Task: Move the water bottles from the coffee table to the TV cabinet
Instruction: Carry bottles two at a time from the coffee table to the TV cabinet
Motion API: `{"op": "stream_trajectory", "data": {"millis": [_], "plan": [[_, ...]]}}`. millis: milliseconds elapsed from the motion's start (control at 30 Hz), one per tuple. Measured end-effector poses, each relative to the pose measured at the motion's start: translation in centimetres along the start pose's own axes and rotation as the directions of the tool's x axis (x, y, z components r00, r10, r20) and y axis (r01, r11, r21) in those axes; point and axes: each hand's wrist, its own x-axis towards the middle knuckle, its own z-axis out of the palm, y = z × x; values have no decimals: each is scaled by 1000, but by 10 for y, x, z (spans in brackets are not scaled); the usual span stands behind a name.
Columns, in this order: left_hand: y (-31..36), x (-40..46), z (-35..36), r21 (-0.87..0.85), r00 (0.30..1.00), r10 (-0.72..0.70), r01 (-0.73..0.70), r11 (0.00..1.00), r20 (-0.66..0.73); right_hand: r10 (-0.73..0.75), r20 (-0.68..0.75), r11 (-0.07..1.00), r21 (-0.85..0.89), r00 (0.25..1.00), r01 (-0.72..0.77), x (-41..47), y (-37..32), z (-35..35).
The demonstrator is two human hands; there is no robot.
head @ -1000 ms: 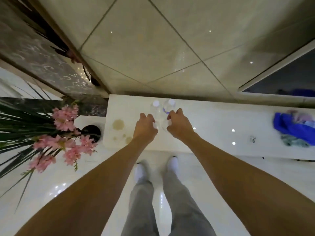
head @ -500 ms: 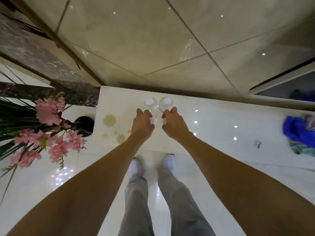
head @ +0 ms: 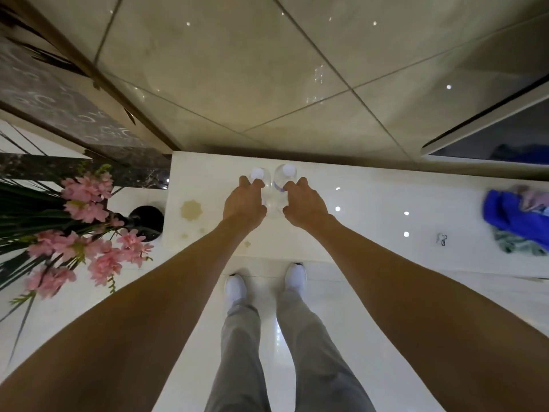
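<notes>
Left hand (head: 244, 202) and right hand (head: 306, 203) each grip a bottle (head: 269, 191), upright, touching, on the cabinet (head: 371, 185). Likely set together near its back edge for stability

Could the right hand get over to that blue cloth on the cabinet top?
Probably yes: the right hand is closed round a water bottle, but the white top between it and the blue cloth lies bare.

**Hands loosen around the bottles on the cabinet**

Compared with a second ago, the left hand (head: 244, 202) and right hand (head: 306, 203) sit a little wider apart, so more of the two clear plastic white-capped water bottles (head: 274, 185) shows between them. The bottles now stand upright on the glossy white cabinet top (head: 371, 203), fingers spread looser.
</notes>
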Motion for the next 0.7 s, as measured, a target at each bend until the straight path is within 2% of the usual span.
{"op": "stream_trajectory", "data": {"millis": [67,300,467,700], "plan": [[6,-7,-16,21,999,34,-34,999,0,25,-15,998,-49,1000,-26,-8,-4,-15],[62,-32,-86,62,974,220,-223,973,61,53,-158,999,-2,986,-54,-48,-19,-102],[110,-53,-144,127,936,351,-351,928,20,94,-261,996,26,961,-90,-88,-24,-165],[151,-91,-182,174,809,587,-581,795,18,260,-418,965,92,871,-244,-148,-23,-200]]}}
